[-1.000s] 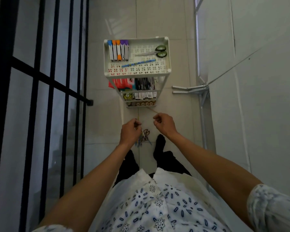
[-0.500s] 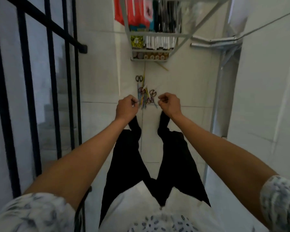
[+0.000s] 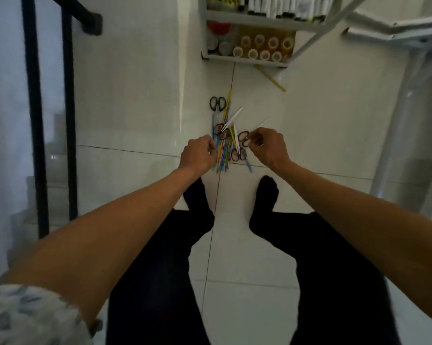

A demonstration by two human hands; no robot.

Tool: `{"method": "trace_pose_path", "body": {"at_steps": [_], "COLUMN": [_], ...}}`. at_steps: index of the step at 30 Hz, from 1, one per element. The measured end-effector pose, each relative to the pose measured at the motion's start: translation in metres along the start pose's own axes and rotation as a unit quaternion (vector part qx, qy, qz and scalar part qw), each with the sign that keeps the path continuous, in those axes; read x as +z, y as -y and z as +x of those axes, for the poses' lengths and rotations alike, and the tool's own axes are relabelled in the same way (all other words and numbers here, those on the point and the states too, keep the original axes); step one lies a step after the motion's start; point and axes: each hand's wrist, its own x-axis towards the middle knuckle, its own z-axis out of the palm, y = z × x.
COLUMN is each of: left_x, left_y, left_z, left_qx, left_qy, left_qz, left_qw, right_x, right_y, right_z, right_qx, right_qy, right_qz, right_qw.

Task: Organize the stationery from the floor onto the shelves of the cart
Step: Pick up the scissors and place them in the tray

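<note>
- Both hands have been lowered toward the floor since half a second ago, and the pile of stationery, then seen beyond the knuckles, is now reached by them; the cart has slid to the top edge of the view.
- The left hand [image 3: 198, 155] is seen with its fingers curled at the left edge of the bundle of coloured pencils and pens [image 3: 223, 148]; whether anything is pinched in it cannot be told.
- The right hand [image 3: 267, 145] is curled at the dark-handled scissors with pale blades [image 3: 244, 138], whose blade tip shows above the knuckles; the handle loop appears to be pinched by the fingers.
- Two more dark-handled scissors [image 3: 237, 150] are lying across the bundle, and a fourth black-handled pair [image 3: 217, 103] lies just beyond it on the white tiled floor [image 3: 135, 108].
- A single yellow pencil [image 3: 271, 78] lies apart, near the foot of the white metal cart [image 3: 244, 57].
- On the cart's lowest shelf, rolls of brownish tape [image 3: 264, 47] are stacked; a row of markers [image 3: 284, 6] is held on the shelf above.
- Black railing bars [image 3: 35, 120] stand at the left.
</note>
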Motion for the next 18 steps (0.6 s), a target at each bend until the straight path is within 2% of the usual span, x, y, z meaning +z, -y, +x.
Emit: {"method": "trace_pose_path", "body": {"at_steps": [6, 10, 12, 15, 18], "left_x": [0.072, 0.083, 0.079, 0.071, 0.072], "left_y": [0.058, 0.088, 0.092, 0.082, 0.060], "left_z": [0.096, 0.152, 0.181, 0.221, 0.247], "left_qx": [0.025, 0.080, 0.131, 0.223, 0.317], "left_qy": [-0.011, -0.042, -0.038, -0.033, 0.008], "left_qz": [0.031, 0.078, 0.103, 0.157, 0.263], "left_qw": [0.999, 0.993, 0.985, 0.961, 0.911], "right_x": [0.054, 0.052, 0.053, 0.055, 0.038], "right_y": [-0.082, -0.104, -0.112, -0.120, -0.124], "right_z": [0.086, 0.151, 0.179, 0.211, 0.233], "right_qx": [-0.072, -0.167, -0.215, -0.270, -0.333], "right_qy": [0.030, 0.083, 0.075, 0.054, 0.083], "right_qz": [-0.108, -0.218, -0.252, -0.278, -0.373], "right_qw": [0.991, 0.958, 0.941, 0.920, 0.862]}}
